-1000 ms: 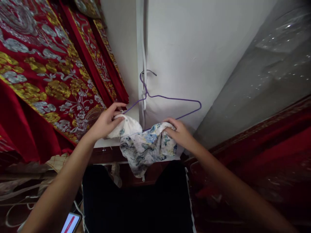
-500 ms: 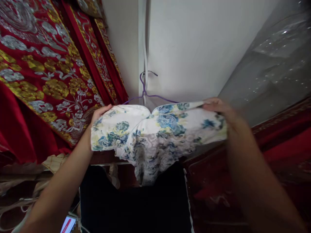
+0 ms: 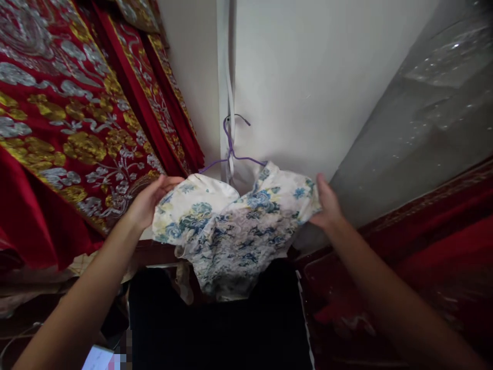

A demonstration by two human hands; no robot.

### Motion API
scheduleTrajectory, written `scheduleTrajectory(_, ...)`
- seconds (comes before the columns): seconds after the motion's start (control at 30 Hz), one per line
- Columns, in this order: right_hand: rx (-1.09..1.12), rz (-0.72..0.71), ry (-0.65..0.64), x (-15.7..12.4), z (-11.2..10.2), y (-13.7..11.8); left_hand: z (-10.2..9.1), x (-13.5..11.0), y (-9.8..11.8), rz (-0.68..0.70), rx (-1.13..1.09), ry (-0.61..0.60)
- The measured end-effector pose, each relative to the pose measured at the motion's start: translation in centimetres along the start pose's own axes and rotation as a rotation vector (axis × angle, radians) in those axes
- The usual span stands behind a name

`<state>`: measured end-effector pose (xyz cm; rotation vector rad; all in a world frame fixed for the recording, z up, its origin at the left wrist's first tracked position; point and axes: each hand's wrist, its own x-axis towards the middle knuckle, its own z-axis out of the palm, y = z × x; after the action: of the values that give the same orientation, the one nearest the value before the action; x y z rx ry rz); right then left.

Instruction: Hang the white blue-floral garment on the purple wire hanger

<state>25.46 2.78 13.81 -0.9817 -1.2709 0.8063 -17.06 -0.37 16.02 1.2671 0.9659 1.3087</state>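
A short-sleeved white blouse (image 3: 246,231) with blue and yellow flowers and a ruffled body hangs on a purple wire hanger (image 3: 230,144). Its V-shaped neckline faces me, and the hanger's arms disappear inside the shoulders. At the left sleeve, my left hand (image 3: 152,200) holds the outer edge, fingers lying over the top of the shoulder. On the other side my right hand (image 3: 326,203) grips the hem of the right sleeve, its fingers partly hidden by the cloth. The hanger's hook is by a white strap (image 3: 231,92) that runs down the wall.
Red garments with gold and silver embroidery (image 3: 84,118) hang close on the left. Sparkly sheer material (image 3: 423,113) covers the right side. Dark red fabric (image 3: 431,257) lies lower right. A pale shoe (image 3: 185,282) is below the blouse, and a lit screen (image 3: 98,357) at lower left.
The blouse was stretched wide between my hands; now its right shoulder sits over the hanger and its sleeves droop. My right hand has moved left and down to the sleeve's edge.
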Motion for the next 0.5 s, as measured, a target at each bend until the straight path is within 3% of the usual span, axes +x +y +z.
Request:
scheduleTrajectory(0.13,0.142,0.224,0.013,0.3,0.4,-1.8,1.6,0.3,2.3,0.216,0.360,-0.018)
scheduleTrajectory(0.23,0.229,0.100,0.059,1.0,2.0,-5.0,3.1,1.6,3.5,0.399,0.587,0.070)
scheduleTrajectory(0.33,0.255,-0.007,0.034,1.3,4.3,-7.4,3.4,3.1,3.9,0.572,0.684,0.200)
scheduleTrajectory(0.5,0.222,-0.168,-0.163,0.2,7.1,-9.0,2.2,4.5,3.4,0.673,0.630,0.188)
